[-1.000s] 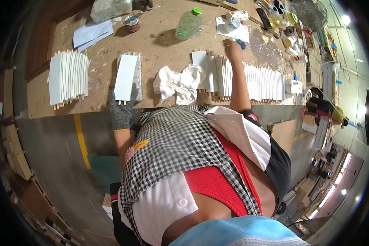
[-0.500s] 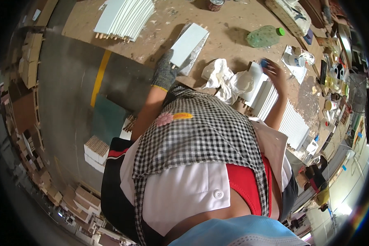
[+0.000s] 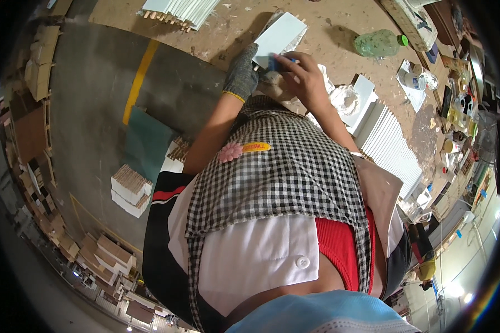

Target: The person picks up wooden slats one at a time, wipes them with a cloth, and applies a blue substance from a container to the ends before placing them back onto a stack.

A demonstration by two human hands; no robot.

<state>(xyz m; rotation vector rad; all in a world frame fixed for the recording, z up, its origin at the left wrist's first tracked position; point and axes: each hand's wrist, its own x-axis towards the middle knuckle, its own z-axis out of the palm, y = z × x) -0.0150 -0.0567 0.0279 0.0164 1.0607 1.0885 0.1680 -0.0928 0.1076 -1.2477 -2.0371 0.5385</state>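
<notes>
The white board (image 3: pixel 282 38) slants lengthwise away and rightward from the left grip (image 3: pixel 242 75), clamped on its near end; the right grip (image 3: pixel 306 82) pinches a blue thing (image 3: pixel 273 62) at its near corner.

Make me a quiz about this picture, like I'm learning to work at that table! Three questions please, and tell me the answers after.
1. True or false: the left hand wears a grey glove and is at the near end of a white panel.

2. What colour is the cap on the see-through bottle?
A) red
B) green
C) black

3. Fill in the blank: a small blue thing, a bit blurred, is at the fingers of the ____ hand.

Key:
1. True.
2. B, green.
3. Right: that is the bare right hand.
</notes>
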